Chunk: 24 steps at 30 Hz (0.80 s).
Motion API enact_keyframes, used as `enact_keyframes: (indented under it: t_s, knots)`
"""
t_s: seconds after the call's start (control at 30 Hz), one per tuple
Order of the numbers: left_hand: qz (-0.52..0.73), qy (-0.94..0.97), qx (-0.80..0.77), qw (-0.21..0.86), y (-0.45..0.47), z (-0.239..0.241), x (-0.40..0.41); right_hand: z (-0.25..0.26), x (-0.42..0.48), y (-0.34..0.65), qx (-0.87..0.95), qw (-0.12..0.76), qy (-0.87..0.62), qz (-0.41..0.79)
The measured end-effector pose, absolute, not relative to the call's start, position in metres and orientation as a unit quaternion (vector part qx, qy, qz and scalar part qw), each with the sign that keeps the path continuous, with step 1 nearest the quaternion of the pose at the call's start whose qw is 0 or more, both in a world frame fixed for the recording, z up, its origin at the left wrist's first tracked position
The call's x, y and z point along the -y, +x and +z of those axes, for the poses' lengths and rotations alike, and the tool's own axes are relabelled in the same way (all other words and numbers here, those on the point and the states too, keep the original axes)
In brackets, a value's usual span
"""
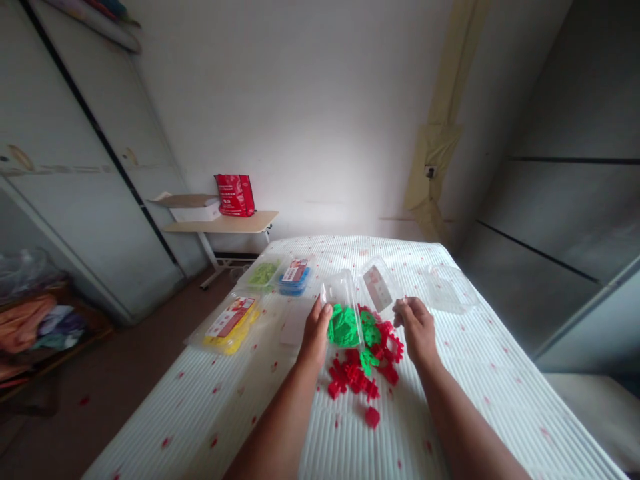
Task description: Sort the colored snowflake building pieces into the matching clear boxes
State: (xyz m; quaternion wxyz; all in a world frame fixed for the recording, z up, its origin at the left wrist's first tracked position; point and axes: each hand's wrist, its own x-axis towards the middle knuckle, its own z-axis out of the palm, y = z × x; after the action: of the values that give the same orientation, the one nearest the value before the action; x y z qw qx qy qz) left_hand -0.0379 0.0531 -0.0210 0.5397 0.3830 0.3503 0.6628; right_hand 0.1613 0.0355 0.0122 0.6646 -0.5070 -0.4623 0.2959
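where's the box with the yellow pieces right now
In the head view the yellow-piece box lies near the table's left edge, left of the left hand, with the light-green box and blue box beyond it.

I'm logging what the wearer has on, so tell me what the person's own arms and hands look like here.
Both forearms are bare right up to the bottom edge of the picture: no sleeves show. The left hand and the right hand wear no gloves, and no watch, bracelet or ring can be made out at this size.
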Motion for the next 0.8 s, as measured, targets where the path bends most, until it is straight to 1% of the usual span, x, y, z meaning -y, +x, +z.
enact_keyframes:
  t_s: [0.2, 0.37, 0.8]
  knots:
    - [0.651, 0.484, -0.379, 0.444, -0.034, 0.002, -0.043, 0.014, -0.035, 0.162, 0.464, 0.662, -0.519, 0.280]
    - [0.655, 0.507, -0.360, 0.430, -0.029, 0.012, -0.036, 0.013, -0.035, 0.163, 0.466, 0.660, -0.519, 0.280]
    - [0.664, 0.545, -0.332, 0.390, -0.033, 0.009, -0.030, 0.005, -0.041, 0.169, 0.474, 0.671, -0.520, 0.234]
